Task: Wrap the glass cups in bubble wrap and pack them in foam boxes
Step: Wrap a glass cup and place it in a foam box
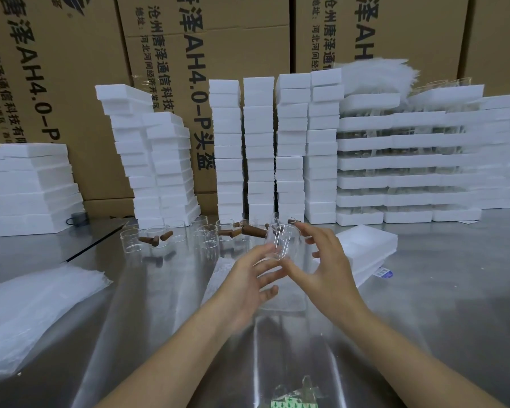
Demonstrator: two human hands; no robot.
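A steel counter (pixel 430 319) is backed by foam boxes (pixel 258 142) and cartons (pixel 71 72). At centre, a glass cup (pixel 281 241) is pinched by the right hand (pixel 327 266) and touched by the straight-fingered left hand (pixel 245 287).

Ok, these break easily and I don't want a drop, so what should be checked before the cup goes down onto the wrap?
1. Grip: the right hand grips the glass cup, the left hand touches its base, and it is off the table: ok.
2. Bubble wrap sheet lies beneath the hands: ok.
3. Wooden handle sticks out to the left, free of the hands: ok.
4. Chips or cracks: the glass is blurred: cannot tell.
5. Foam box lies beside the right hand; whether a slot is free: cannot tell.
6. Other cups stand on the table behind the hands: ok.
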